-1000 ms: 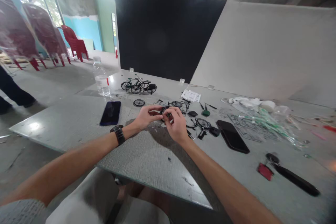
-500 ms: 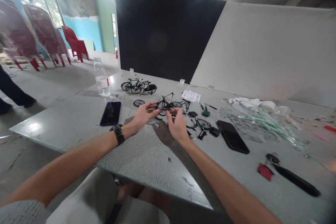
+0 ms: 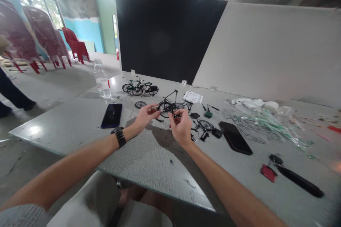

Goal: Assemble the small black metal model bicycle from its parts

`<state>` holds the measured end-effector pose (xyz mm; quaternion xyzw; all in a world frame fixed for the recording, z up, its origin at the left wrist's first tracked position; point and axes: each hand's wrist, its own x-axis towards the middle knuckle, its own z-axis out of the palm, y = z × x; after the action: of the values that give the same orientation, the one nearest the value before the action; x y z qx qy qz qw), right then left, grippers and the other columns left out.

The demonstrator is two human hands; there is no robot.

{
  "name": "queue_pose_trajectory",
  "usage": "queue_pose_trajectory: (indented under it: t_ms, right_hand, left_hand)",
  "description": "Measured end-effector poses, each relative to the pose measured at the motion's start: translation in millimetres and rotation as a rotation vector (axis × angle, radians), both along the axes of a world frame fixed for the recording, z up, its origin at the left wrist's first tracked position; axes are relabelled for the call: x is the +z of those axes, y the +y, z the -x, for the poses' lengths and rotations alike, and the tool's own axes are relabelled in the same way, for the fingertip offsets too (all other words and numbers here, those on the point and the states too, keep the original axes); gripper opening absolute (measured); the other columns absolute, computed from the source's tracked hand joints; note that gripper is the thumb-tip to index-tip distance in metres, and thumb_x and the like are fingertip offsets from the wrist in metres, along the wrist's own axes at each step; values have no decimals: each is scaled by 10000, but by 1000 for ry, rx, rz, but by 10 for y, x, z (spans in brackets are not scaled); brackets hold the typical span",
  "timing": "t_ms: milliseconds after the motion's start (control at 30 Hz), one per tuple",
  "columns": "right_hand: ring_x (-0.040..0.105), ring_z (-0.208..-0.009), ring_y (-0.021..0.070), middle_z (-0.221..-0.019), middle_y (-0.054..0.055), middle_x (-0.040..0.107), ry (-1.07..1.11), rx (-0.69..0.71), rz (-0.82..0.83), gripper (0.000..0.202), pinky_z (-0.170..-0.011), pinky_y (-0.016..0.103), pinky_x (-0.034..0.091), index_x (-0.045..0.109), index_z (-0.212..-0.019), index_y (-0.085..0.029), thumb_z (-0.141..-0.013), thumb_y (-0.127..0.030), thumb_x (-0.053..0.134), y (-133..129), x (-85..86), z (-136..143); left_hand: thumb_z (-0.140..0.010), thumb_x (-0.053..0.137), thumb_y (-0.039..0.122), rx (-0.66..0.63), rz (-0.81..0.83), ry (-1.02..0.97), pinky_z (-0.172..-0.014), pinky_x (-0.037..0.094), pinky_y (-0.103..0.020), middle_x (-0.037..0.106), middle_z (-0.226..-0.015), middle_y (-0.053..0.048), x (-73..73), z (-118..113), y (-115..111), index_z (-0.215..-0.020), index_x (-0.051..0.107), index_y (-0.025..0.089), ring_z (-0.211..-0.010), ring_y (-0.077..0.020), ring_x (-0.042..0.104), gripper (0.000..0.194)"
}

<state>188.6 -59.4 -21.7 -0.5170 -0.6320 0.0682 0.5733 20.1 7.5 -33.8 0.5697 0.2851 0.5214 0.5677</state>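
Note:
Between my hands is a small black model bicycle (image 3: 167, 105), partly built, with a spoked wheel on its left side and its frame angled up to the right. My left hand (image 3: 146, 116) pinches the wheel's left edge between thumb and fingers. My right hand (image 3: 181, 127) has thumb and fingers closed at the lower right of the model, by the crank area; the exact part gripped is small. A loose spoked wheel (image 3: 140, 104) lies flat on the table just beyond my left hand. Several black bicycle parts (image 3: 206, 125) lie to the right of my right hand.
Two finished model bicycles (image 3: 140, 87) stand at the back. A water bottle (image 3: 102, 81) and a phone (image 3: 112, 115) are on the left. Rightward are another phone (image 3: 235, 138), an instruction sheet (image 3: 193, 97), a keyring (image 3: 269, 173) and plastic wrapping (image 3: 277, 122). A person's legs (image 3: 13, 90) show far left.
The model bicycle is tipped slightly, its frame a little higher and farther right. My right hand has shifted slightly; my left hand stays at the wheel.

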Motion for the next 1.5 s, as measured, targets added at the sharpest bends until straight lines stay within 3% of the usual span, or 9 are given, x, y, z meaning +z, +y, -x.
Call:
queue_pose_trajectory:
  t_ms: [133, 300, 500, 633, 800, 900, 1033, 1300, 1500]
  right_hand:
    - [586, -511, 133, -788, 5, 624, -97, -1, -41, 234, -464, 262, 419, 476, -948, -235, -960, -444, 582, -17, 12, -9]
    - [609, -540, 150, -742, 7, 666, -280, 88, -54, 233, -546, 277, 461, 556, -948, -228, -984, -457, 580, -53, 12, -17]
    - [624, -573, 142, -909, 44, 723, -355, 163, -72, 228, -619, 287, 513, 596, -985, -228, -997, -452, 552, -75, -5, -14]
    - [627, -559, 131, -1099, 83, 721, -318, 200, 21, 276, -609, 303, 539, 596, -1095, -236, -982, -485, 554, -101, 5, 14]
    - [648, -598, 123, -1259, 120, 643, -256, 177, 6, 345, -599, 308, 564, 573, -1141, -234, -942, -512, 614, -106, 34, 41]
    - [659, -626, 134, -1277, 134, 614, -255, 156, 21, 424, -612, 321, 573, 567, -1244, -238, -930, -514, 639, -93, 48, 30]
    - [648, -642, 140, -1250, 112, 621, -309, 190, 26, 422, -630, 325, 569, 573, -1290, -257, -947, -494, 633, -89, 52, 3]
    - [650, -638, 135, -1217, 100, 638, -298, 199, 6, 390, -651, 317, 577, 598, -1243, -255, -945, -503, 637, -69, 16, -14]
    - [649, -610, 146, -1169, 90, 672, -296, 130, 18, 384, -659, 340, 560, 578, -1207, -238, -932, -494, 657, -43, -15, -34]
  left_hand:
    - [-824, 763, 303, 64, -198, 166, -838, 554, -320, 677, -1111, -98, 15, 0, -49, -1352, 595, 180, -997, -198, 659, 568]
    - [-794, 807, 357, -25, -241, 182, -950, 511, -319, 547, -1404, -124, 20, 38, -89, -1476, 494, 262, -1284, -255, 529, 756]
    - [-766, 834, 330, -237, -124, 94, -961, 504, -364, 637, -1284, -129, 132, 79, -177, -1366, 578, 188, -1170, -256, 603, 668]
    - [-742, 846, 267, -266, 3, -35, -898, 527, -317, 683, -1221, -102, 202, 75, -247, -1433, 505, 230, -1047, -210, 669, 772]
    - [-742, 841, 222, -301, 108, -178, -868, 533, -274, 719, -1144, -76, 149, 74, -192, -1396, 553, 223, -979, -169, 692, 715]
    - [-734, 838, 201, -338, 168, -239, -906, 532, -297, 719, -1141, -69, 125, 85, -167, -1402, 558, 227, -1001, -174, 693, 725]
    - [-725, 838, 197, -353, 207, -234, -836, 537, -269, 727, -1078, -49, 140, 87, -188, -1391, 580, 235, -922, -153, 690, 715]
    - [-741, 846, 251, -301, 132, -203, -841, 527, -261, 701, -1190, -77, 103, 51, -187, -1333, 606, 220, -992, -166, 672, 640]
    - [-827, 783, 389, -185, -134, 3, -935, 512, -342, 681, -1254, -122, 111, 37, -154, -1384, 551, 226, -1116, -235, 654, 625]
